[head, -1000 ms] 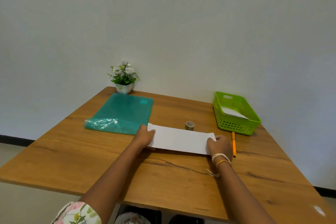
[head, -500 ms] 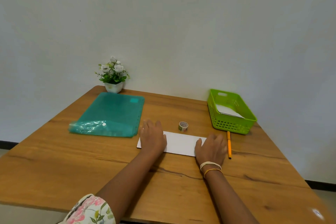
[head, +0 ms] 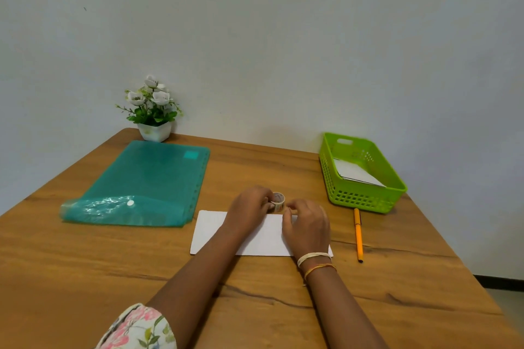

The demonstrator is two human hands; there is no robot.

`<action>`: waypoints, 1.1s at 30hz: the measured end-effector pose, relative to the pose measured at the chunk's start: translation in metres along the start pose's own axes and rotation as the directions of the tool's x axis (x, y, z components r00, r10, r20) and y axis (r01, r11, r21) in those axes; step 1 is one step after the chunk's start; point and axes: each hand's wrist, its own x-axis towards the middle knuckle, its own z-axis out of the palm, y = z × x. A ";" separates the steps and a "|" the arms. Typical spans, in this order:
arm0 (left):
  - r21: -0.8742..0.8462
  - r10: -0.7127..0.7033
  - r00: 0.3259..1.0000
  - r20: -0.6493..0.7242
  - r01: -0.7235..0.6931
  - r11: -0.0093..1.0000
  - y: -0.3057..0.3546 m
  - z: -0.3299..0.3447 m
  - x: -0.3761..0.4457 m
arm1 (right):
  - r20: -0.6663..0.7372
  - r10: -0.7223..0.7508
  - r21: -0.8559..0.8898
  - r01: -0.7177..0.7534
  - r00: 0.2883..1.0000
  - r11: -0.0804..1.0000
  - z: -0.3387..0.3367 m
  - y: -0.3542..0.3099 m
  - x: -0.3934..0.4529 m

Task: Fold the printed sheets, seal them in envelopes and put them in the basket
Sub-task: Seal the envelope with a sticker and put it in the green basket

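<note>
Above the far edge of the envelope (head: 261, 235), a small tape roll (head: 278, 201) is held between both hands. It is pinched by the curled fingers of the left hand (head: 249, 207) on its left side, and the curled fingertips of the right hand (head: 307, 225) are set against its right side; whether the right fingers grasp the roll itself or a loose end of tape cannot be told. The envelope is laid flat on the table (head: 85, 278) directly beneath the hands and partly covered by both wrists.

To the right of the grip, a pen (head: 358, 235) is laid just beside the envelope's right end, apart from it. Beyond the pen, the basket (head: 365, 198) is stood near the right table edge, and white paper (head: 357, 174) is seen inside it. To the left of the grip, a green folder (head: 141, 184) is spread flat, its near right corner close to the envelope's far left corner. A plant (head: 151, 110) is placed behind the folder against the wall (head: 283, 37).

Bare wood is left between the grip and the basket, and in front of the envelope toward the near edge.

The near-left envelope part is hidden by the left forearm, and the roll's print is too small to be read. A floral sleeve (head: 139, 329) is cut off at the bottom.
</note>
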 end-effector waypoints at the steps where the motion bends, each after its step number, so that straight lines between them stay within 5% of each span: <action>1: -0.031 0.000 1.000 -0.024 0.000 1.000 -0.001 0.001 -0.002 | 0.016 -0.002 0.030 0.002 1.000 1.000 0.000 0.000 0.002; 8: -0.301 -0.031 0.999 0.006 0.032 0.953 -0.014 0.002 0.002 | 0.064 0.044 0.222 -0.057 0.997 0.973 -0.003 0.002 0.009; 17: -0.384 -0.001 0.999 0.052 0.021 0.923 -0.016 -0.001 0.002 | 0.053 0.061 0.270 -0.073 0.997 0.960 -0.009 0.002 0.010; 24: -0.304 0.013 0.999 0.039 0.000 0.953 -0.013 -0.003 0.000 | 0.014 0.066 0.235 -0.067 0.998 0.970 -0.010 -0.004 0.009; 33: 0.048 0.029 0.996 -0.086 -0.025 0.999 -0.013 -0.003 0.000 | 0.022 0.379 0.484 -0.342 0.925 0.806 -0.013 0.001 0.013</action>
